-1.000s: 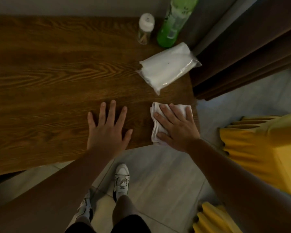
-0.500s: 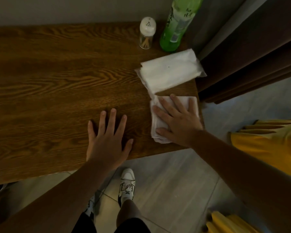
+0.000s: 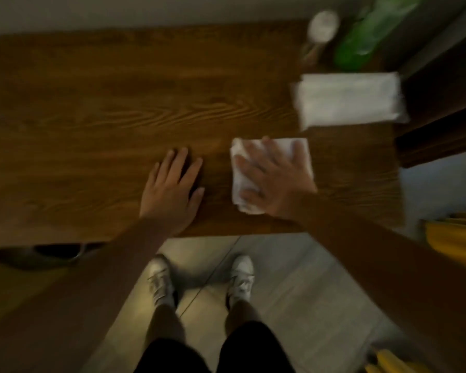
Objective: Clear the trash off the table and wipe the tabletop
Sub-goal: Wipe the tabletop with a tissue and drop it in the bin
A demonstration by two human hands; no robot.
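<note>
No trash shows on the dark wooden tabletop (image 3: 119, 117), so wiping seems what's left: the right hand (image 3: 273, 179) presses flat, fingers spread, on a folded white cloth (image 3: 242, 195) near the front edge, the left hand (image 3: 172, 192) lies open, empty

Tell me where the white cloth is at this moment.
The white cloth lies flat on the wooden table under the right hand, near the front edge, below the tissue pack.
</note>
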